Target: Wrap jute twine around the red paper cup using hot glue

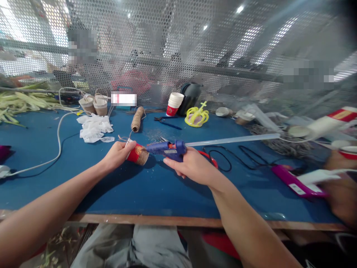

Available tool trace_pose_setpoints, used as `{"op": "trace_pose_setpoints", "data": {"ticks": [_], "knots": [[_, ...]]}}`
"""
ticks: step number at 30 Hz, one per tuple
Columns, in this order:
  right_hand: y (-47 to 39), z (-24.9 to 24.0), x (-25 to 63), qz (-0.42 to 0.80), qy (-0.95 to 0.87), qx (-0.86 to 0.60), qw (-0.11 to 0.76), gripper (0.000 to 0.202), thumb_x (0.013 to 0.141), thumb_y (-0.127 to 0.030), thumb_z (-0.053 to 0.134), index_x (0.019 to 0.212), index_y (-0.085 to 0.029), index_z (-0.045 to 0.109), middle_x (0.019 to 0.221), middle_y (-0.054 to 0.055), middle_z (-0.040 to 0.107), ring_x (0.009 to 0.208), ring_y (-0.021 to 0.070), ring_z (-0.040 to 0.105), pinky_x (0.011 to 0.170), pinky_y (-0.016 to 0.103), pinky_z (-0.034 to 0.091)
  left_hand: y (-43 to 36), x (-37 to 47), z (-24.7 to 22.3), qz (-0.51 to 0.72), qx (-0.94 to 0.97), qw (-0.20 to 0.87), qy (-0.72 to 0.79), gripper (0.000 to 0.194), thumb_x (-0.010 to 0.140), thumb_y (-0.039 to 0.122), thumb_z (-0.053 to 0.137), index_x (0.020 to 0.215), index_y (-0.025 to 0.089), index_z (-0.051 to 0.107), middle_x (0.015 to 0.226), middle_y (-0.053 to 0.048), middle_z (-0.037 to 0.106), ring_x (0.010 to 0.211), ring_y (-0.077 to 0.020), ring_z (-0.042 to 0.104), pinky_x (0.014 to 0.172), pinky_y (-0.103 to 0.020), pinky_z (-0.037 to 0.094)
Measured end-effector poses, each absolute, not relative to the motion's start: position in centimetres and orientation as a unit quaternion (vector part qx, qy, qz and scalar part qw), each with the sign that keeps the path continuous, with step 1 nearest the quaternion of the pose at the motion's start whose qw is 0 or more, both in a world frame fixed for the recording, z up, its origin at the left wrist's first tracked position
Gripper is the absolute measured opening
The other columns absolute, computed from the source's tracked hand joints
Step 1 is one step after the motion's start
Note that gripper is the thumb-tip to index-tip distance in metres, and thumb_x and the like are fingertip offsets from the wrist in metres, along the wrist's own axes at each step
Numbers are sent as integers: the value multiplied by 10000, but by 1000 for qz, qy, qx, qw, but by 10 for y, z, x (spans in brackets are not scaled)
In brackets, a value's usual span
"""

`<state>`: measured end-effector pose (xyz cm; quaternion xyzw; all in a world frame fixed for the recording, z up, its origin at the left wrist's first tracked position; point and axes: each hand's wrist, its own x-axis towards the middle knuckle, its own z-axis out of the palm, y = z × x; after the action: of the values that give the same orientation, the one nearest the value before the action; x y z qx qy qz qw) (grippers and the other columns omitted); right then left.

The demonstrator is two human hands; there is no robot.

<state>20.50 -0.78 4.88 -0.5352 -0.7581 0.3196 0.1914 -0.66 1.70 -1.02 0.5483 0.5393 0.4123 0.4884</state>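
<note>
Our left fingers (128,146) pinch the cup (136,154); our right fingers (178,163) grip the glue gun (170,147); best keep fingertips behind its nozzle.

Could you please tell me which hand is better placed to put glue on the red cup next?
Probably the right hand: it already grips the glue gun, whose nozzle points at the twine-wrapped end of the red cup. The left hand is busy holding that cup.
</note>
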Motion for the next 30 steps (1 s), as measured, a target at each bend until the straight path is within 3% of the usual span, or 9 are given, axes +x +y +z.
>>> {"op": "trace_pose_setpoints", "data": {"ticks": [30], "knots": [[-12,54,203,302,-766,-546,152,301,729,-322,515,469,-190,442,343,-35,480,330,91,482,385,198,398,16,-8,-13,410,563,470,542,423,693,483,492,595,93,624,507,-33,595,430,-101,446,425,-211,314]]}}
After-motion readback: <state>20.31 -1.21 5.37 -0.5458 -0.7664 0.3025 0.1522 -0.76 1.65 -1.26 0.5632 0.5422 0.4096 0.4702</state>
